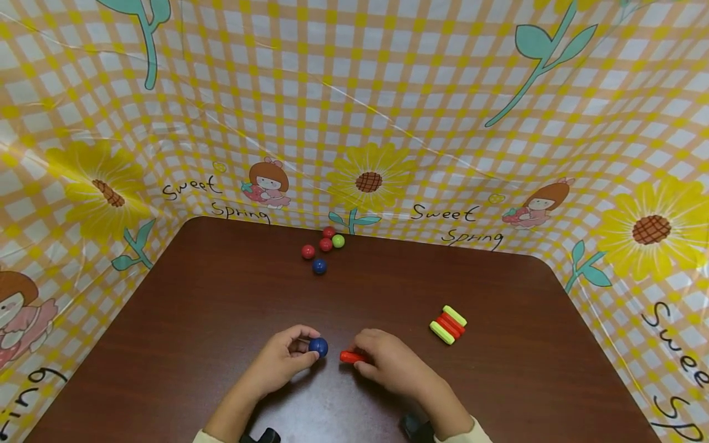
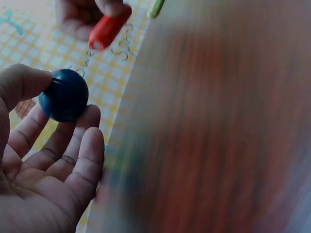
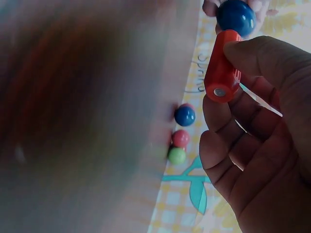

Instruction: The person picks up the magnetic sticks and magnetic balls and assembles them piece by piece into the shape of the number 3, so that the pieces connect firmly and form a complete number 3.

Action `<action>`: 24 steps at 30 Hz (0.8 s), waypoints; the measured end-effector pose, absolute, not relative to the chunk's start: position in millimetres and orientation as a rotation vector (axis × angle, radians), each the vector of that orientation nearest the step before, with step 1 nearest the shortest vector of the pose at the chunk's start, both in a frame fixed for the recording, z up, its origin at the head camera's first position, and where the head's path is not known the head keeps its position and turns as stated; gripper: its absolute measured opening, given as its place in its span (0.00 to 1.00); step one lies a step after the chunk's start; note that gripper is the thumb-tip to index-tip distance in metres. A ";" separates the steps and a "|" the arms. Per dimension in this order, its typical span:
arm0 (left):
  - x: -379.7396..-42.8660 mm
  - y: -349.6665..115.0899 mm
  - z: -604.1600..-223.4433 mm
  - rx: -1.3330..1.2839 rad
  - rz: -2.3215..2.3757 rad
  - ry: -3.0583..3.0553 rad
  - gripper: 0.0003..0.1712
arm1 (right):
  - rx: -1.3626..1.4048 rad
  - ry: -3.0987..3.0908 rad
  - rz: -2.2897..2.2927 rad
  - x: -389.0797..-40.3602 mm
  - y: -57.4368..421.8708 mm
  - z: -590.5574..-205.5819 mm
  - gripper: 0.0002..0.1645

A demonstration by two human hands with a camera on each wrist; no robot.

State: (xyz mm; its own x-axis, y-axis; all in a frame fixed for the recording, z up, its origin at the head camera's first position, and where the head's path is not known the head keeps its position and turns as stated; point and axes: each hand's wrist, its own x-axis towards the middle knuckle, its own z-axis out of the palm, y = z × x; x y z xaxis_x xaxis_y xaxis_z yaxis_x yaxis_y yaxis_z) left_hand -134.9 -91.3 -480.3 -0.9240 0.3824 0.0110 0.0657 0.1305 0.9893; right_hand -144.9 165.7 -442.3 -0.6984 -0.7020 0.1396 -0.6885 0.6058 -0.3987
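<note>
My left hand [image 1: 282, 360] pinches a blue ball [image 1: 318, 347] between thumb and fingers; a thin seam line crosses the ball [image 2: 64, 95] in the left wrist view. Facing it, my right hand [image 1: 390, 360] grips a short red stick [image 1: 351, 357] that points left toward the ball. In the right wrist view the red stick [image 3: 222, 68] shows a round silvery spot in its near end. A small gap separates ball and stick in the head view. Both are held near the front middle of the brown table [image 1: 221, 301].
Farther back lie another blue ball [image 1: 319, 266], three red balls, one of them a red ball [image 1: 308, 251] at the left, and a green ball [image 1: 338, 241]. To the right, yellow-green sticks [image 1: 442, 333] flank red sticks [image 1: 450, 324]. A checked cloth [image 1: 388, 111] rises around the table.
</note>
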 end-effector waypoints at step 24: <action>-132.3 -85.9 -485.6 0.473 1.806 2.170 0.15 | -1.120 2.766 -0.722 -141.4 151.7 -449.9 0.08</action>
State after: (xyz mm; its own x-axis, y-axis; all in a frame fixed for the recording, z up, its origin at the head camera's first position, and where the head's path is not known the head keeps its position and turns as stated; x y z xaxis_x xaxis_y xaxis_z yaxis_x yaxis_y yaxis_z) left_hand -132.3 -85.9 -485.6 -0.9078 0.4195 -0.0044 0.0720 0.1661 0.9835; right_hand -141.4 151.7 -449.9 -0.7315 -0.6734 0.1070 -0.6398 0.6235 -0.4494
